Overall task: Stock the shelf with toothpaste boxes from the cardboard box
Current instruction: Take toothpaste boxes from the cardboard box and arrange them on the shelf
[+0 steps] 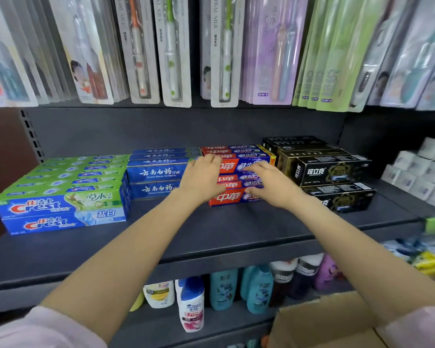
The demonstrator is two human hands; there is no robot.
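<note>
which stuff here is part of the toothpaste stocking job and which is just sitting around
Part of the job:
- red toothpaste boxes, both hands on the stack
- left hand
- right hand
- shelf
- cardboard box

Just sitting around:
- green Crest boxes
- blue boxes
- black boxes
- toothbrush packs
- shampoo bottles

Pale pink sleeves (43, 327) pushed up near elbows; forearms bare; no rings, watch or gloves visible.

"crest" on the green-blue toothpaste boxes (60, 207).
</note>
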